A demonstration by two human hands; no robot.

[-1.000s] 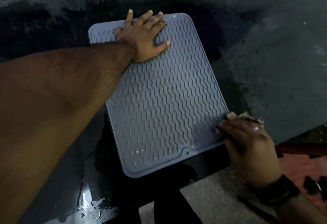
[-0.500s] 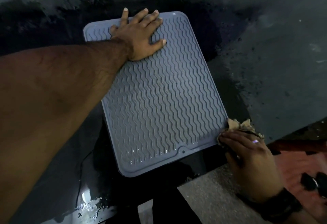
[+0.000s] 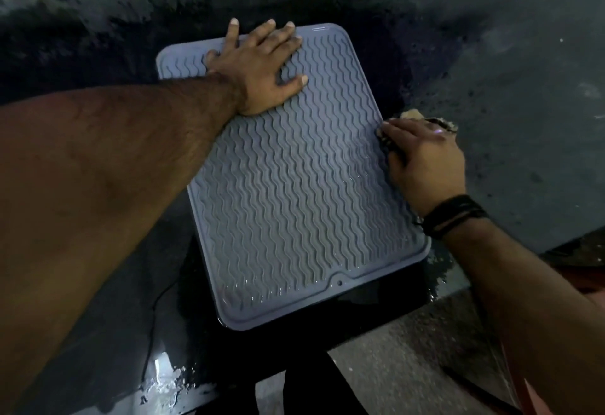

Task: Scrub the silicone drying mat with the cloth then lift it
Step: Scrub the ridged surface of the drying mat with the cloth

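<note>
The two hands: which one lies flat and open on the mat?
The left hand, fingers spread flat on the mat; the right hand grips the cloth.

A kitchen — wet dark stone counter (image 3: 491, 87), drying mat (image 3: 294, 201).

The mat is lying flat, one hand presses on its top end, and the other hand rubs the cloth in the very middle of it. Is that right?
Almost. In the head view the right hand rubs the cloth along the mat's right edge, not the middle. The left hand does press on its top end.
</note>
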